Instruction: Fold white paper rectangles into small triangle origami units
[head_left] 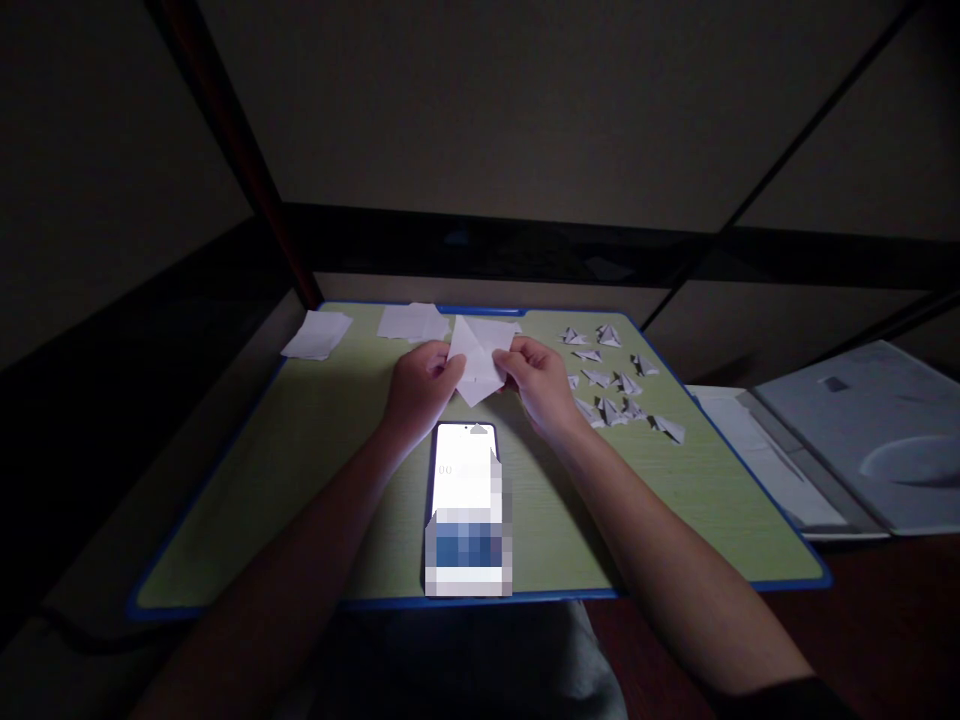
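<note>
Both of my hands hold one white sheet of paper (477, 358) above the green board (300, 470), and the sheet is partly folded to a point at its lower end. My left hand (420, 385) pinches its left edge. My right hand (541, 380) pinches its right edge. A lit phone (463, 470) lies flat on the board just below my hands.
Several small folded paper shapes (611, 385) lie at the board's right. Flat white sheets (411, 322) and another sheet (318, 334) lie along the far edge. A grey folder or book (847, 440) rests off the board's right side. The room is dim.
</note>
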